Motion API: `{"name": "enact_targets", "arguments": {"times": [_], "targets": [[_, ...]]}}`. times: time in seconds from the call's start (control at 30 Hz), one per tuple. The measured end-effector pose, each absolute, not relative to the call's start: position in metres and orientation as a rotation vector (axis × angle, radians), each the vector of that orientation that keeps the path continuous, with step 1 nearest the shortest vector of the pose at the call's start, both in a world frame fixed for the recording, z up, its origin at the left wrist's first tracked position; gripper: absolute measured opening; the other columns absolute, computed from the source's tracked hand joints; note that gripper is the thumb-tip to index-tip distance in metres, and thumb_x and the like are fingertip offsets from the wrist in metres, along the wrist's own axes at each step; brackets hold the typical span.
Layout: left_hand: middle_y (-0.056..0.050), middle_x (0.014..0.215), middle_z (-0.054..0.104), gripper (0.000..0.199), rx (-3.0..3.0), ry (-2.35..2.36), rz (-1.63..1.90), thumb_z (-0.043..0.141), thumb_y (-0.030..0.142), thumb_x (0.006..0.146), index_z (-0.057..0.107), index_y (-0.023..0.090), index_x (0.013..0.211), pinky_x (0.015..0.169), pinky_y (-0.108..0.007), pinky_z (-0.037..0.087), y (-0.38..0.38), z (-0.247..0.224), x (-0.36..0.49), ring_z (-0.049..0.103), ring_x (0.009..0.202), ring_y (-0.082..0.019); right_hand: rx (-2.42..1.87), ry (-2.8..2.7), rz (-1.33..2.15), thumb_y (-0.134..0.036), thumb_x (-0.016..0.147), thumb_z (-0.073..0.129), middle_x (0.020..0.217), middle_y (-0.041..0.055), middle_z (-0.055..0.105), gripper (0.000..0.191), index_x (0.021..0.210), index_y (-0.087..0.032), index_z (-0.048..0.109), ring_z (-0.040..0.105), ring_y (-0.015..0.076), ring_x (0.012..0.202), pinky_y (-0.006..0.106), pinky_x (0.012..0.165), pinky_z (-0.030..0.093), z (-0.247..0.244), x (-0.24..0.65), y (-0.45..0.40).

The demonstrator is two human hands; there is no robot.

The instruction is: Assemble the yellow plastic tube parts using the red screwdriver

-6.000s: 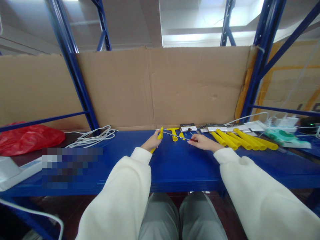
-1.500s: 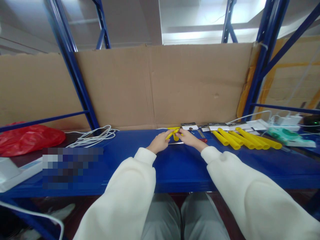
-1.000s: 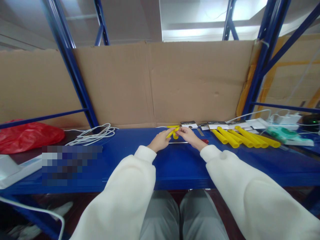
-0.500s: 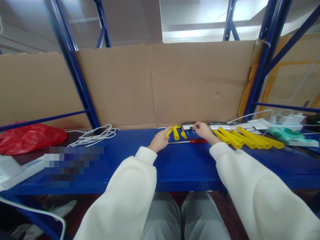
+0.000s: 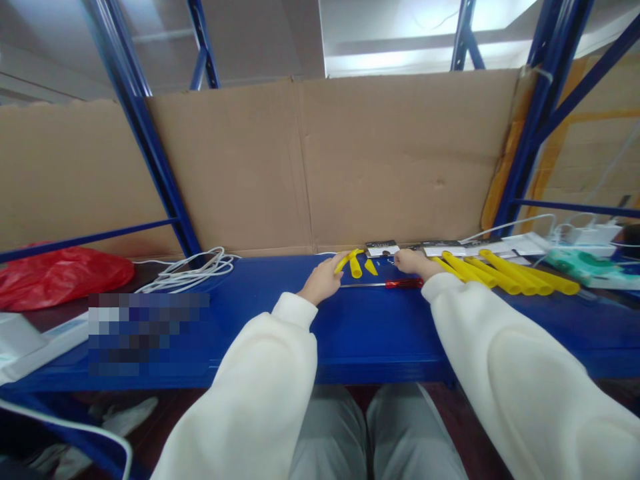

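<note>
**Two hands at a blue bench: left gripping, right reaching low**

From my remote station I see my left hand (image 5: 320, 279) with its fingers closed around a curved yellow piece (image 5: 342, 264), held near the back of the bench (image 5: 370, 333). Just to the right of that piece lies a yellow tee (image 5: 355, 267); whether the two touch, I cannot tell. Beside the tee lies a small yellow wedge (image 5: 371, 267), well within the gap between my hands.

My right hand (image 5: 413, 262) is low over the bench, its fingers drawn together and pointing left, next to some tiny bits (image 5: 385, 263). I cannot tell whether its fingertips pinch anything. A card (image 5: 383, 249) lies just behind the bits.

A screwdriver (image 5: 404, 284) lies flat in front of both hands, its red handle toward my right cuff and its shank running toward my left hand. To the right of my right hand, yellow tubes (image 5: 505, 273) lie side by side, slanting toward me, the nearest partly hidden by my wrist.

A cardboard sheet (image 5: 320, 167) stands along the rear edge. At the left I see coiled cable (image 5: 195, 272) and a red bag (image 5: 65, 277).
</note>
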State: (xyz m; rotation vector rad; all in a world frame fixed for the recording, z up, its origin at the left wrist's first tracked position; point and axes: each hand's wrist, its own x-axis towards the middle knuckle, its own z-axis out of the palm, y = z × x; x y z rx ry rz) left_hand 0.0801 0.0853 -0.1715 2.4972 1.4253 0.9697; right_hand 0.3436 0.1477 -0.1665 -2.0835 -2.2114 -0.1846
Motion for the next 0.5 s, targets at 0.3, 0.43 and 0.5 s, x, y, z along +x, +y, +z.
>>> {"name": "enact_targets", "arguments": {"times": [0.3,0.43,0.5], "targets": [[-0.008,0.137,0.063,0.059,2.473,1.4,0.98,0.054,0.008,0.086,0.052,0.024,0.143,0.11,-0.039,0.043,0.087,-0.174,0.081,0.058,0.128,-0.024,-2.055,-2.051,-0.247,-0.02,0.092,0.049,0.116,0.02,0.072,0.032,0.114,-0.014,0.072,0.066,0.0275,0.112,0.033,0.091,0.048,-0.167,0.346,0.143],[-0.008,0.139,0.062,0.059,2.51,1.317,0.963,0.054,0.008,0.085,0.053,0.023,0.143,0.112,-0.039,0.041,0.09,-0.175,0.081,0.056,0.13,-0.023,-2.026,-2.026,-0.139,-0.009,0.086,0.049,0.113,0.0126,0.074,0.037,0.111,-0.019,0.074,0.067,0.025,0.109,0.03,0.09,0.049,-0.164,0.35,0.139],[-0.008,0.139,0.062,0.059,2.521,1.29,0.949,0.055,0.009,0.085,0.053,0.022,0.142,0.113,-0.039,0.039,0.091,-0.175,0.08,0.056,0.13,-0.023,-1.994,-2.071,-0.086,-0.007,0.084,0.048,0.109,0.0098,0.076,0.037,0.104,-0.02,0.077,0.069,0.0234,0.106,0.028,0.089,0.049,-0.164,0.352,0.137]]}}
